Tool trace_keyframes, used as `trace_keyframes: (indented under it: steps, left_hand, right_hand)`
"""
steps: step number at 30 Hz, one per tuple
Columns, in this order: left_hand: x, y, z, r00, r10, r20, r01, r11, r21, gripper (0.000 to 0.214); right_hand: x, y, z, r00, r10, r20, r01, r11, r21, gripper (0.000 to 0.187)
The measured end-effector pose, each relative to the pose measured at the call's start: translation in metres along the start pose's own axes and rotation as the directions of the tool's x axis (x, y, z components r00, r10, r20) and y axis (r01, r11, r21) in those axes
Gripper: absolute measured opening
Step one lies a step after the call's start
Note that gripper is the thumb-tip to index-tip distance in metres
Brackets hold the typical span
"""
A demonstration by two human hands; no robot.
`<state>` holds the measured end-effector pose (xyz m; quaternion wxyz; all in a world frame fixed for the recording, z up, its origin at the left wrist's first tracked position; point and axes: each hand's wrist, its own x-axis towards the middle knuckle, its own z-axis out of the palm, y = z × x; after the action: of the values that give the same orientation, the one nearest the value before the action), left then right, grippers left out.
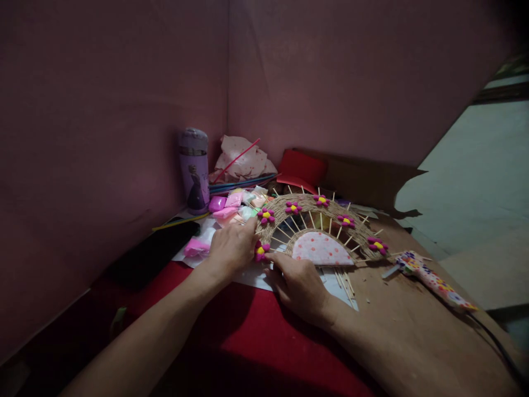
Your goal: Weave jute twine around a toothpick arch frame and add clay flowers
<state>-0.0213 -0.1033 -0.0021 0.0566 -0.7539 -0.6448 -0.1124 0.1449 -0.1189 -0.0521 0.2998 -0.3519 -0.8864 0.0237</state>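
A half-round craft piece of wooden sticks wound with jute twine lies on the table, with a pink dotted half-circle at its centre and several pink clay flowers with yellow middles along the arch. My left hand rests on the arch's left end, fingers curled against the twine. My right hand lies just below, its fingers pinching at the lowest pink flower at the left end.
A purple bottle stands in the corner by pink walls. Packets of coloured clay, a crumpled cloth bag, a red object and a black phone lie behind. A flower-patterned glue gun with a cord lies at the right.
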Motion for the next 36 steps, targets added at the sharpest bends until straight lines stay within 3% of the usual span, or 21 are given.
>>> trace_keyframes:
  steps: [7,11,16,27,36]
  left_hand:
    - [0.0005,0.0008,0.0001,1.000,-0.008,-0.008,0.008,1.000,-0.005,0.024]
    - [0.0002,0.0005,0.0002,1.000,-0.007,-0.010,0.007,1.000,-0.002,0.024]
    - [-0.0003,0.0004,-0.0017,1.000,-0.011,0.005,0.011,1.000,-0.005,0.024]
    - [0.0001,0.0004,-0.0005,1.000,-0.010,0.005,0.010,1.000,-0.017,0.025]
    - [-0.0005,0.0013,-0.0003,1.000,-0.007,0.007,0.007,1.000,-0.017,0.024]
  right_hand:
    - [-0.0002,0.0011,0.0005,1.000,-0.018,-0.021,0.018,1.000,0.011,0.024]
    - [-0.0011,0.0000,0.0014,0.990,-0.014,-0.139,0.026,0.996,0.091,0.021]
    - [-0.0036,-0.0024,0.0009,0.955,0.078,-0.285,-0.040,0.990,0.135,0.021]
    - [-0.0034,-0.0016,0.0019,0.967,0.118,-0.225,-0.103,0.992,0.077,0.020]
    - [0.0003,-0.0016,0.0039,0.979,0.076,-0.191,-0.082,0.996,-0.024,0.018]
